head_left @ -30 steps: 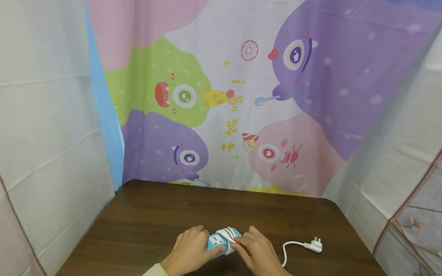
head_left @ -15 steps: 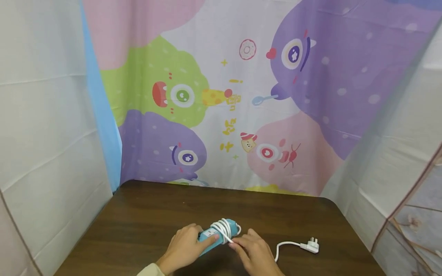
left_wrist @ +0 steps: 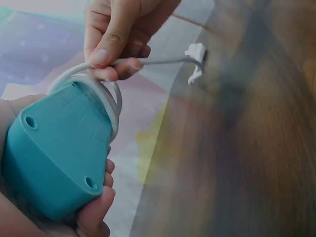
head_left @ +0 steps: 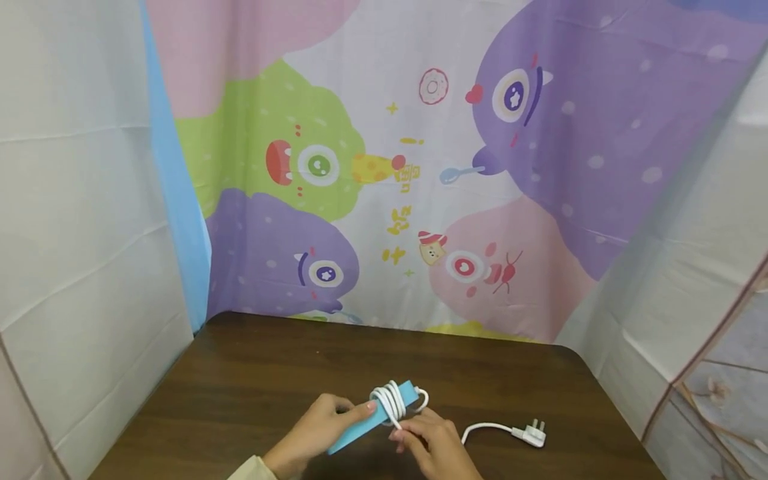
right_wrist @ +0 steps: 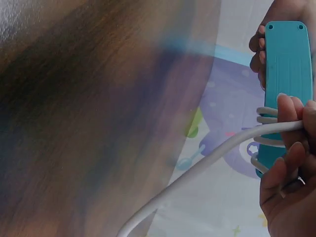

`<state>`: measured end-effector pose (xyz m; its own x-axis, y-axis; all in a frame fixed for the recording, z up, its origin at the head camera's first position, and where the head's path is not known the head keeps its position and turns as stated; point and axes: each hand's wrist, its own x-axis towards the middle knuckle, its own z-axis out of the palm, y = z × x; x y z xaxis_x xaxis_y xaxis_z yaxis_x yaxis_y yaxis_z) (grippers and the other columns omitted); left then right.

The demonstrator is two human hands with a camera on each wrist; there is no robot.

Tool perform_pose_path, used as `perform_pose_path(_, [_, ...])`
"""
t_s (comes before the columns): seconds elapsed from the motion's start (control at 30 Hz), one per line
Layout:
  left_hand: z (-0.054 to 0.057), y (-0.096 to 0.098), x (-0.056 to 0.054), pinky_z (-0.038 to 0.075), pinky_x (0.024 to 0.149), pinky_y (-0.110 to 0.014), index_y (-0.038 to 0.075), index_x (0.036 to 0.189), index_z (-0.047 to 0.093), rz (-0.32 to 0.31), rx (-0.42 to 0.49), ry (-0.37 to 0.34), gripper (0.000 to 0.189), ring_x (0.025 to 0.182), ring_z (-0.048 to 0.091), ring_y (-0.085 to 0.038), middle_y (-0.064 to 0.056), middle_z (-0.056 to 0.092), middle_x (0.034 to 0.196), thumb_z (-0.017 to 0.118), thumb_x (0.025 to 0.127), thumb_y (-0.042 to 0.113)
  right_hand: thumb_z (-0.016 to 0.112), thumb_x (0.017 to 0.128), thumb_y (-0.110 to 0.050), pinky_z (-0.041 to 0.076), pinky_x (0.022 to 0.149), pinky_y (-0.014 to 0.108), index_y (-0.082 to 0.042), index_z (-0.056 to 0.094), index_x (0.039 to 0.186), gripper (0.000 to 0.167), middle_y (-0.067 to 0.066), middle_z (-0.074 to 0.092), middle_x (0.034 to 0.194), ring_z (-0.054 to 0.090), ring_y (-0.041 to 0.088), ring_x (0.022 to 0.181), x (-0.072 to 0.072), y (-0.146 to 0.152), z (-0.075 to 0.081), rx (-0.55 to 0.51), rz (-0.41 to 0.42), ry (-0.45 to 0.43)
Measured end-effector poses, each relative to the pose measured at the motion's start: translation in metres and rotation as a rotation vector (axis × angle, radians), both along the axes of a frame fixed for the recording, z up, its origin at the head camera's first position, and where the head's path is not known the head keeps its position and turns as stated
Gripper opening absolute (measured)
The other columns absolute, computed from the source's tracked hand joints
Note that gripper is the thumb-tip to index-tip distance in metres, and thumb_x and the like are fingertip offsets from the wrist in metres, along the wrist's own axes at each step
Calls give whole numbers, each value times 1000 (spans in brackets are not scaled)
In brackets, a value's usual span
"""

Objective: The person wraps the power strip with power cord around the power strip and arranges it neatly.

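Observation:
A blue power strip (head_left: 357, 430) is tilted above the table, its lower end toward me. My left hand (head_left: 315, 423) grips it, thumb along the near side and fingers behind. Several turns of white cord (head_left: 389, 403) wrap round its upper end. My right hand (head_left: 438, 441) pinches the cord just right of the turns, as the left wrist view also shows with the cord (left_wrist: 158, 61) between thumb and finger. The strip's plain back (right_wrist: 289, 64), with screw holes, faces the right wrist camera. The cord's white plug (head_left: 531, 435) lies on the table to the right, prongs up.
The dark wooden table (head_left: 270, 360) runs back to a curtain (head_left: 384, 287) printed with cartoon monsters. Pale cloth hangs at the left (head_left: 90, 233) and right sides.
My left hand has turned the power strip, so its socket face no longer shows and its plain blue side does. The right hand, still pinching the cord, and the plug have shifted slightly left.

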<state>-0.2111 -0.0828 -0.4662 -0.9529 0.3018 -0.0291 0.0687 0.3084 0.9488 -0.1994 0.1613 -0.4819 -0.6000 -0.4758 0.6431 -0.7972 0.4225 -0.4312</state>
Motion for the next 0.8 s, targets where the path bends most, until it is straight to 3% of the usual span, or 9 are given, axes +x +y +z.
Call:
perform_pose_path(0.1, [0,0,0,48,60,-32,2,101,78,-24,69,-57,55,70,60,-18,-5,69,81,62,99,55,73,94,-13,46,62,15,-21,77,89,10,-14,69,79,54,-3,75,0,1,-2,3,28,-33])
perform_pose_path(0.2, [1,0,1,48,61,-32,1,105,78,-61,128,-92,55,71,60,-18,-5,71,83,60,100,53,72,95,-18,46,60,17,-20,77,85,12,-13,72,79,53,-5,74,0,3,-5,-4,68,-120])
perform_pose_path(0.33, [4,0,4,49,63,-32,2,107,79,-121,181,-111,53,73,61,-17,-4,73,86,59,102,51,71,96,-19,52,65,22,-16,79,86,14,-10,74,87,64,0,80,-1,7,-10,-32,114,-211])
perform_pose_path(0.47, [12,-2,8,49,64,-30,4,105,79,-194,224,-98,47,73,61,-15,-4,72,87,60,102,46,74,92,-12,56,76,26,-16,80,90,8,-8,74,95,69,6,90,-5,11,-16,-24,138,-145])
perform_pose_path(0.67, [16,-3,10,47,66,-25,3,102,79,-369,237,-34,38,74,58,-10,-1,72,88,61,103,37,72,92,3,57,77,31,-8,69,107,19,8,75,90,70,8,89,-7,15,-20,-101,303,-215])
perform_pose_path(0.73, [16,-5,11,47,68,-24,2,103,79,-407,241,-27,36,76,58,-9,0,73,90,62,103,34,74,89,6,57,73,31,-7,67,106,23,10,74,89,68,6,87,-6,16,-20,-97,293,-183])
perform_pose_path(0.8, [15,-6,11,47,69,-23,0,104,78,-452,250,-23,36,77,58,-7,1,72,91,63,103,32,75,86,8,55,67,28,-8,66,102,24,6,70,87,63,2,83,-6,17,-20,-75,221,-130])
